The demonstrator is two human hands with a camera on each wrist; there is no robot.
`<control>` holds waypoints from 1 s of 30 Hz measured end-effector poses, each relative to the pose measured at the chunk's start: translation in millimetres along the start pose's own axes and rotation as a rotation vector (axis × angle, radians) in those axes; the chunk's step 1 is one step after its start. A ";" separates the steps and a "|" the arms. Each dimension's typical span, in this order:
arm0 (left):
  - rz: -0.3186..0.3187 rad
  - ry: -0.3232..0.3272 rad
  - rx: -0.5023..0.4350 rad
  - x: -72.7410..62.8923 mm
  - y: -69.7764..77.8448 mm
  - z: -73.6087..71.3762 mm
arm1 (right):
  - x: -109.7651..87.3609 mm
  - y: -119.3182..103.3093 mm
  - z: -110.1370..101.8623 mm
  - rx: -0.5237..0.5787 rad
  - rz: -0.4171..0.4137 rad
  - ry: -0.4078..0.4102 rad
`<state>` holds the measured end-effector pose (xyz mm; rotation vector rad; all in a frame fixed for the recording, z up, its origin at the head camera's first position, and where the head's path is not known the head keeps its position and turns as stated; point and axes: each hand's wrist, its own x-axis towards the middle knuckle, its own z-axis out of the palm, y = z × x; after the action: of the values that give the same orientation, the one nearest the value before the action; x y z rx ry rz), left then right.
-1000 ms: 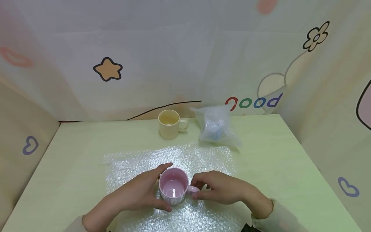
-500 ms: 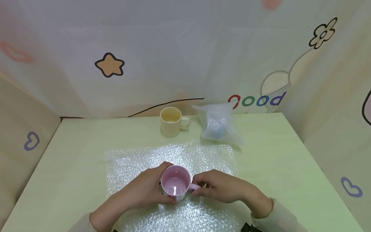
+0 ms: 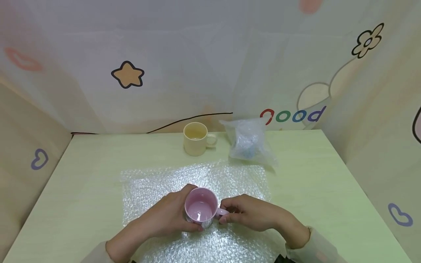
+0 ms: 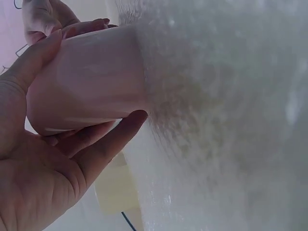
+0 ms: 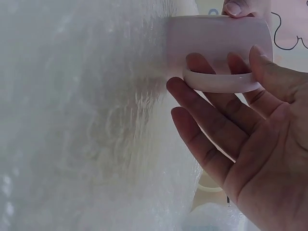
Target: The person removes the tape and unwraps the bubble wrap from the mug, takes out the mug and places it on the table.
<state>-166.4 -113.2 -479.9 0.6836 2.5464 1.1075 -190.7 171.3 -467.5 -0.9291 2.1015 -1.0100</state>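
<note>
A pink mug (image 3: 201, 206) stands upright on a sheet of bubble wrap (image 3: 144, 186) near the front of the table. My left hand (image 3: 166, 213) grips its body from the left, thumb on the near side and fingers around the far side. In the left wrist view the fingers wrap the smooth wall of the mug (image 4: 96, 77), with one fingertip close to its base. From the other side, my right hand (image 3: 251, 212) holds the handle. The right wrist view shows fingertips through the handle (image 5: 221, 84) and the thumb at its top, with the other fingers extended below.
A yellow mug (image 3: 195, 142) stands at the back of the table (image 3: 329, 204), its handle to the right. Beside it sits a bubble-wrapped package (image 3: 248, 140) with something bluish inside. A printed cloth curtain (image 3: 184, 73) encloses the back and sides.
My left hand has closed in around the pink mug, which it stood loosely about before. The right hand stays at the handle. The view has shifted slightly.
</note>
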 end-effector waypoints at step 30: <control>-0.020 0.083 -0.011 -9.0 -5.9 15.6 | -3.3 8.3 5.1 0.052 -0.085 -0.019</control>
<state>-153.9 -112.0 -494.1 0.6199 2.6080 1.1649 -187.6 175.8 -476.3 -1.0050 2.0248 -1.0894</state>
